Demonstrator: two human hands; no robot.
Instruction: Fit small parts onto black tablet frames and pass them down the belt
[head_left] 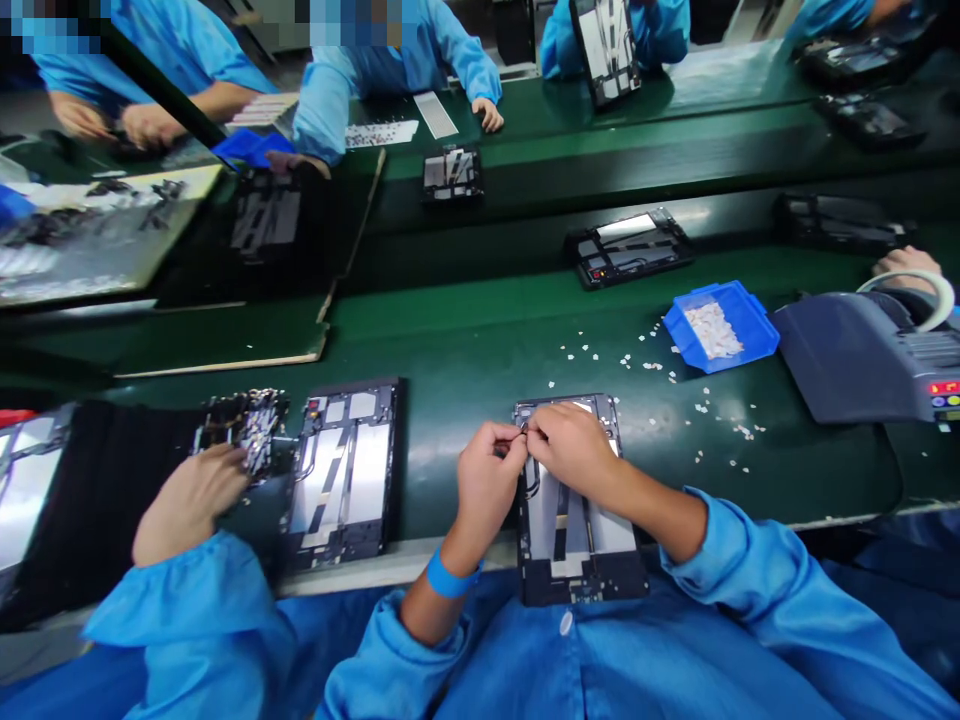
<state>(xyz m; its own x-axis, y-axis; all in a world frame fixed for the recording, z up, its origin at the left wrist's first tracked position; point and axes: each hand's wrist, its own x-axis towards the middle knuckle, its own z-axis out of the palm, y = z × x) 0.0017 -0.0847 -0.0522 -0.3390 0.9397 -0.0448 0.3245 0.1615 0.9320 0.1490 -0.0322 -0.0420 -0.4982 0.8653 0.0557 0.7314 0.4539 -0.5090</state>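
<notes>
1. At the near edge of the bench (450, 400), right up against the person's front, lies the open tablet (577, 535) – flat, insides facing up.
2. Left hand (487, 480) and right hand (574, 450) meet over its upper left part. Both have thumb and finger pinched tight on a tiny dark piece (523, 429), too small to say what. Can't tell if it's loose or attached.
3. Progress, my guess: partway. Silver panels and the long dark strip (561, 525) are already in, but the piece isn't let go yet and no cover is on. The hands hide part of the top, so I can't judge that bit.
4. Just left of that, a second tablet (345, 480) lies open too, with a co-worker's hand (191, 500) at a pile of small parts (255, 430), grip unclear.
5. Beyond the hands, to the right: scattered white bits (652, 366), a blue tray (759, 335) with more of them inside, and a grey machine (840, 350).
6. Farther back, another open tablet (634, 250) – then co-workers across the bench, one holding a tablet (606, 50) upright.
</notes>
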